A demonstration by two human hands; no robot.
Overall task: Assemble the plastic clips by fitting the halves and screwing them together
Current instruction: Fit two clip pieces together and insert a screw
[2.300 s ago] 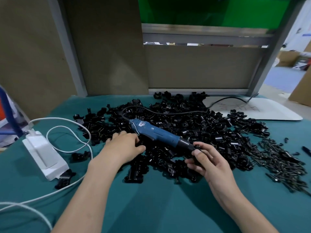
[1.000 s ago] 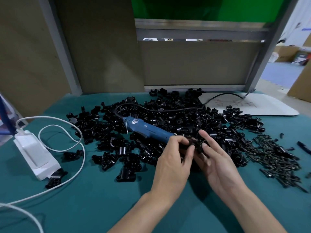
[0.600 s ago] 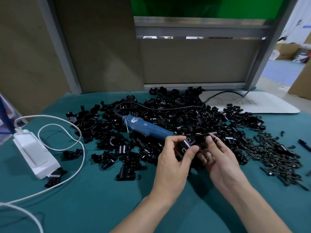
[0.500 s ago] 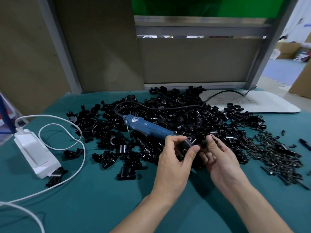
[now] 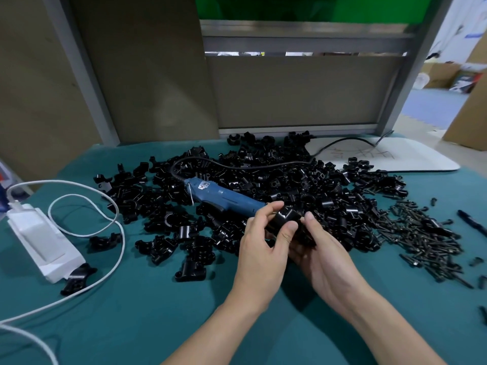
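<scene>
A large heap of black plastic clip halves [image 5: 303,188] covers the middle of the teal table. My left hand [image 5: 263,246] pinches a black clip half [image 5: 283,218] between thumb and fingers, just above the heap's near edge. My right hand [image 5: 319,248] cups under it, its fingers curled round another black piece that is mostly hidden. A blue electric screwdriver [image 5: 224,200] lies on the heap, its tip hidden behind my left hand. A pile of black screws [image 5: 421,233] lies to the right.
A white power box [image 5: 42,241] with white cable [image 5: 110,219] lies at the left. A white board [image 5: 382,156] sits at the back right under the screwdriver's black cord [image 5: 237,164]. Loose clips [image 5: 192,267] lie near the front. Grey partition panels stand behind the table.
My left hand left the screwdriver's grip and came to the right hand. Both hands lifted black clip pieces off the heap and now hold them together, slightly nearer to me.
</scene>
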